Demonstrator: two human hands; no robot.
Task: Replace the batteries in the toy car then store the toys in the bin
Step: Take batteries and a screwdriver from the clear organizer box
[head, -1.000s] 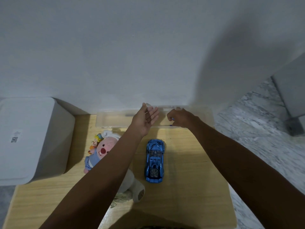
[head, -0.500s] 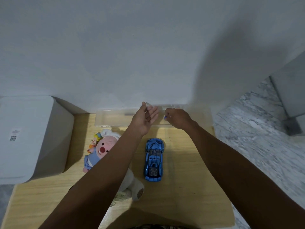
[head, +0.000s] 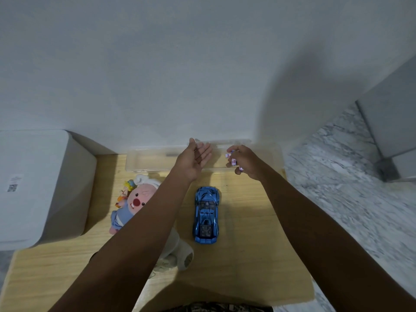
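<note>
Your left hand (head: 195, 159) spread flat, palm up, over clear box (head: 148, 162) at bench (head: 247, 244) back edge. Your right hand (head: 246, 162) pinching small batteries (head: 233, 162). Blue toy car (head: 206, 215) mid-bench between your forearms; plush toy (head: 137, 199) just left.

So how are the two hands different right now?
The left hand is open, palm up and fingers straight, holding nothing. The right hand is curled, pinching small batteries. The left hand reaches over the middle of the clear box; the right hand is nearer its right end. Both are stretched out above the table, beyond the blue car.
</note>
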